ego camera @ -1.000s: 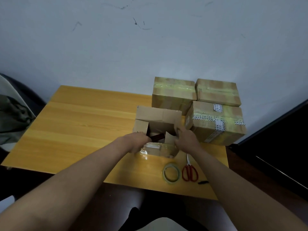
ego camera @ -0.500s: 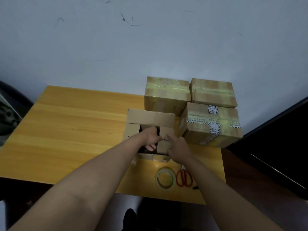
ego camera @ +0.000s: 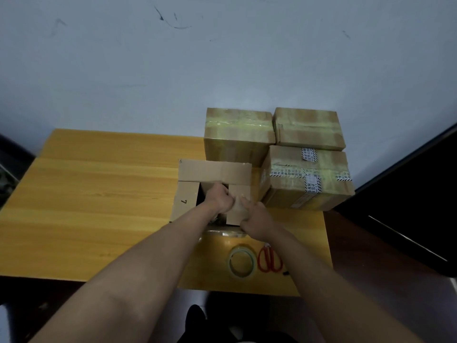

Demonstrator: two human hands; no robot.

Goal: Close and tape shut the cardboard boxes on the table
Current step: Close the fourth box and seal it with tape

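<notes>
The table, a yellow wood-grain top against a pale wall, carries three closed and taped boxes grouped at its far right. The open box stands just in front of them, touching or nearly touching the nearest one. Since a second ago its two side flaps have come down: the right one, then upright in the right hand, now lies folded inward, and the left one, marked "7", lies flat as well. The far flap stands upright; the near flap hangs forward, mostly hidden behind the forearms. In my judgement, closing is under way, with the long flaps and all taping not yet done. The box is plain brown cardboard, dented at the corners, with glossy tape residue on the near flap; its contents cannot be made out. The left hand is curled in the gap between the side flaps; whether it holds anything cannot be told. The right hand grips the near edge of the right side flap. The tape roll and red scissors lie untouched near the front edge.
</notes>
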